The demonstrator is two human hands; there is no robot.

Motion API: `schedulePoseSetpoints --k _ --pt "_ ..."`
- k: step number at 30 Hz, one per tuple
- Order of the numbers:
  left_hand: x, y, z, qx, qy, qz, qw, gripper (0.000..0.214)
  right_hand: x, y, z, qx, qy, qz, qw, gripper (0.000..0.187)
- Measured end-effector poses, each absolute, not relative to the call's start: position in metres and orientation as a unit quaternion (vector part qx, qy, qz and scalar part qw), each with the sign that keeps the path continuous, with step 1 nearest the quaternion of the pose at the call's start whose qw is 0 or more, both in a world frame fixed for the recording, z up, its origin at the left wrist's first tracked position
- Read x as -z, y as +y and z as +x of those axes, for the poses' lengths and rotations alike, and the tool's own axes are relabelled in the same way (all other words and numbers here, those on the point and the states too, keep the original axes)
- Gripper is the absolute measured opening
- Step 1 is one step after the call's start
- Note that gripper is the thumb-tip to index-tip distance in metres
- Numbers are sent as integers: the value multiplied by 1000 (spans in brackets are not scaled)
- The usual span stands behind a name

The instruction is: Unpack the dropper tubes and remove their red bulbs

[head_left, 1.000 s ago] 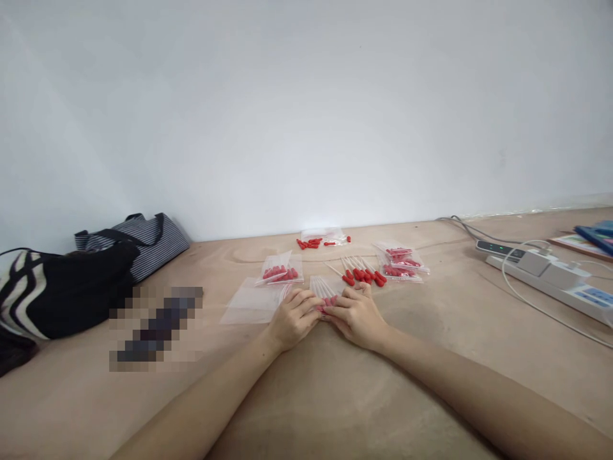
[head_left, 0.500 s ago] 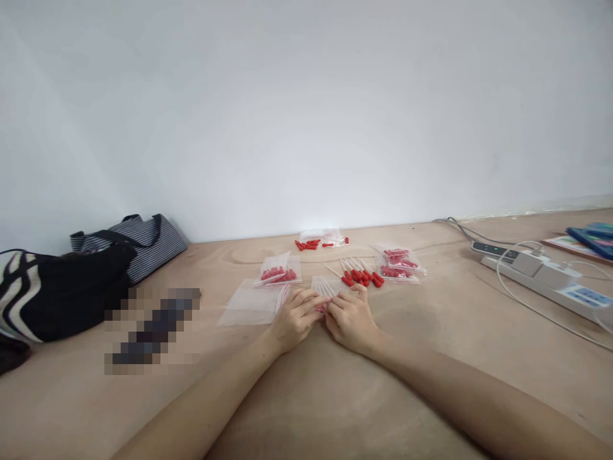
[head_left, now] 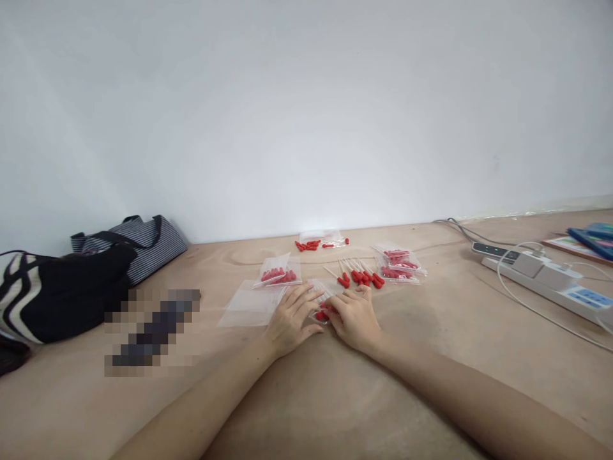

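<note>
On a tan wooden tabletop (head_left: pixel 431 358) my two hands meet over a small clear bag (head_left: pixel 322 300) holding white sticks with red tips. My left hand (head_left: pixel 290 316) lies flat on the bag with fingers stretched out. The fingers of my right hand (head_left: pixel 354 313) are bent and pinch the bag's right edge. Just beyond the hands lie loose red-tipped sticks (head_left: pixel 358 273). A filled bag (head_left: pixel 280 273) lies at the left and more filled bags (head_left: pixel 400 262) at the right. Empty clear bags (head_left: pixel 244 305) rest beside my left hand.
Loose red caps (head_left: pixel 311 243) lie near the white wall. A striped tote (head_left: pixel 138 239) and a black-and-white bag (head_left: pixel 52 294) sit at the left beside a blurred-out object (head_left: pixel 153 329). A white power strip (head_left: pixel 550 278) with cables and some books (head_left: pixel 591 237) are at the right.
My left hand has gone from pinching the bag to lying flat over it. The red stick tips now show between my two hands. My right hand shifted slightly left.
</note>
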State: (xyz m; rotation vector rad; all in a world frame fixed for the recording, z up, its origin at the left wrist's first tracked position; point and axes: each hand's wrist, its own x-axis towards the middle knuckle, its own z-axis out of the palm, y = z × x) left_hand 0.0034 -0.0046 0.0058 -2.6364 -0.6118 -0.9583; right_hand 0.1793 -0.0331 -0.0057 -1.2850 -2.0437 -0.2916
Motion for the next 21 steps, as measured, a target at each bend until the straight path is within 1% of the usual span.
schedulePoseSetpoints --k 2,4,7,10,13,18,21 --pt "-6 -4 1 303 -239 -917 100 44 5 -38 183 92 -796 -496 336 10" --pt "-7 -4 0 277 -256 -923 80 60 4 -42 190 77 -817 -470 326 15" --pt "-10 -4 2 220 -241 -943 67 68 5 -43 207 67 -866 -384 313 22" --pt "-13 -5 4 171 -226 -958 52 57 8 -42 228 56 -895 -312 315 27" --pt "-14 -6 6 156 -223 -962 30 43 10 -43 248 39 -899 -300 316 28" --pt "-12 -13 10 181 -184 -966 -7 30 8 -45 265 42 -881 -363 301 31" --pt "-10 -19 12 212 -171 -961 -42 26 10 -45 265 6 -863 -411 294 28"
